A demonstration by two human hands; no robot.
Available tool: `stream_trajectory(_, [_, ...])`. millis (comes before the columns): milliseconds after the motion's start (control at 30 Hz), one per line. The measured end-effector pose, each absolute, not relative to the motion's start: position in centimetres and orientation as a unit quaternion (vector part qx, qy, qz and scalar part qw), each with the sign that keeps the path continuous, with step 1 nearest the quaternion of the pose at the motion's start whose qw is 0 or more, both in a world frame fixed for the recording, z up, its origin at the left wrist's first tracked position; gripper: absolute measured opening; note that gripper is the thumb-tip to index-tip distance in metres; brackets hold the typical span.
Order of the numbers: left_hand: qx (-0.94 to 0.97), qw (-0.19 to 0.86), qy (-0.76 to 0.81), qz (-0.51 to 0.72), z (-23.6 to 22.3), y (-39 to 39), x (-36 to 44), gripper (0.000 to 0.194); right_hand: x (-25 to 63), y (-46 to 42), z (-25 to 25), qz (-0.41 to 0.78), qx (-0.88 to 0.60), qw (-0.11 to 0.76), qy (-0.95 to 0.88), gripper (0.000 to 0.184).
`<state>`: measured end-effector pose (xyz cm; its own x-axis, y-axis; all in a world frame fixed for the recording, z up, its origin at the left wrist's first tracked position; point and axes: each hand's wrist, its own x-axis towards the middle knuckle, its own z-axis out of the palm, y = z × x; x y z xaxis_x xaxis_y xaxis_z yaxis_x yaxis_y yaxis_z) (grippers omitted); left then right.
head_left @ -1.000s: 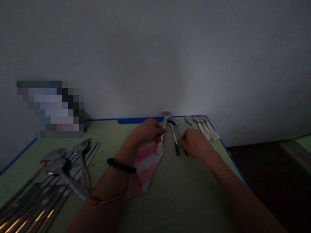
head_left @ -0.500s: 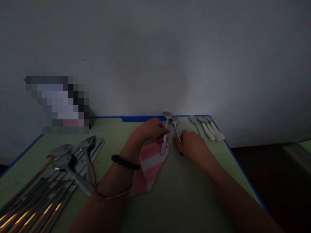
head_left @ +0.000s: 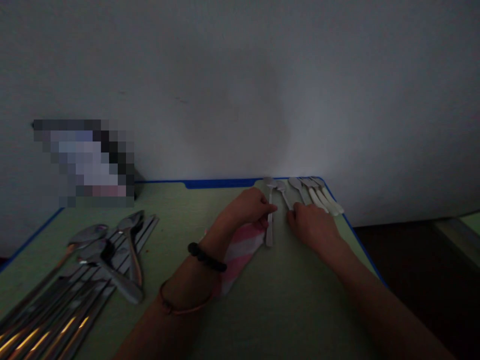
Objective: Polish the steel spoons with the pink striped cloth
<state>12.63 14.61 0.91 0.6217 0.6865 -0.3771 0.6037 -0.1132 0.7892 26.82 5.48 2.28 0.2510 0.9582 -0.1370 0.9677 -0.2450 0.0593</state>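
Note:
A metal spoon point(head_left: 269, 237) stands bowl-end away from me near the table's back edge, and my left hand point(head_left: 248, 210) is closed on its handle. From under that same hand hangs a pink-and-white striped cloth point(head_left: 242, 255), partly hidden by my wrist. My right hand point(head_left: 314, 226) has its fingers closed round the handle of a second spoon point(head_left: 285, 194), whose bowl lies close to the first one's. The lower end of this handle is hidden by the fingers. Just beyond my right hand lies another spoon point(head_left: 295, 185).
White-handled cutlery point(head_left: 325, 199) lies in a row at the back right corner of the table point(head_left: 168, 200). At the left are large serving spoons point(head_left: 125, 287) on a bundle of chopsticks point(head_left: 80, 320). A blurred-out object point(head_left: 90, 160) leans on the wall point(head_left: 240, 90).
Both hands have moved to the right, the left carrying its spoon and the cloth. The second spoon has shifted right, close to the row of cutlery.

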Motion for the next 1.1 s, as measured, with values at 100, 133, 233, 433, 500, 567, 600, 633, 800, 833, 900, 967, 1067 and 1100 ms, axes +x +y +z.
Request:
stream_trajectory(100, [0.733,0.516,0.441,0.051,0.3,14.1,13.7,0.033,27.8,5.0,2.1,-0.016,0.796,0.056,0.603,0.037])
stream_trajectory(133, [0.729,0.518,0.444,0.055,0.2,14.1,13.8,0.033,27.9,4.9,2.0,-0.015,0.796,0.054,0.602,0.036])
stream_trajectory(233, [0.717,0.526,0.452,0.066,-0.2,14.3,13.9,0.032,27.8,4.7,2.1,-0.019,0.793,0.045,0.608,0.034])
stream_trajectory(433, [0.697,0.552,0.451,0.074,-0.8,14.7,13.7,0.028,27.5,4.0,2.3,-0.031,0.79,0.055,0.61,0.032])
stream_trajectory(500, [0.695,0.556,0.451,0.073,-0.9,14.7,13.7,0.028,27.4,3.7,2.3,-0.04,0.79,0.065,0.608,0.031])
stream_trajectory(567, [0.694,0.555,0.452,0.07,-0.7,14.6,13.8,0.029,27.2,3.8,2.3,-0.042,0.786,0.068,0.612,0.03])
stream_trajectory(600, [0.695,0.554,0.453,0.07,-0.6,14.6,13.8,0.029,27.1,4.0,2.2,-0.04,0.783,0.067,0.617,0.03])
stream_trajectory(633, [0.696,0.552,0.455,0.069,-0.5,14.6,13.7,0.03,27.0,4.2,2.2,-0.035,0.78,0.065,0.622,0.029])
stream_trajectory(800, [0.694,0.549,0.461,0.074,-0.5,14.8,13.4,0.029,27.1,4.7,2.2,-0.022,0.775,0.042,0.63,0.033])
stream_trajectory(833, [0.692,0.55,0.462,0.075,-0.6,14.9,13.4,0.028,27.2,4.5,2.3,-0.028,0.777,0.043,0.628,0.035])
stream_trajectory(900, [0.69,0.552,0.462,0.077,-0.8,15.0,13.3,0.028,27.5,3.8,2.4,-0.04,0.779,0.05,0.623,0.038])
stream_trajectory(967, [0.688,0.556,0.46,0.078,-1.0,15.1,13.4,0.028,27.6,3.0,2.5,-0.049,0.783,0.06,0.617,0.037])
stream_trajectory(1067, [0.686,0.56,0.459,0.079,-1.0,15.1,13.5,0.028,27.6,2.3,2.6,-0.054,0.784,0.061,0.616,0.031])
stream_trajectory(1100, [0.685,0.561,0.458,0.079,-0.9,15.1,13.5,0.027,27.5,2.2,2.6,-0.054,0.783,0.06,0.616,0.03])
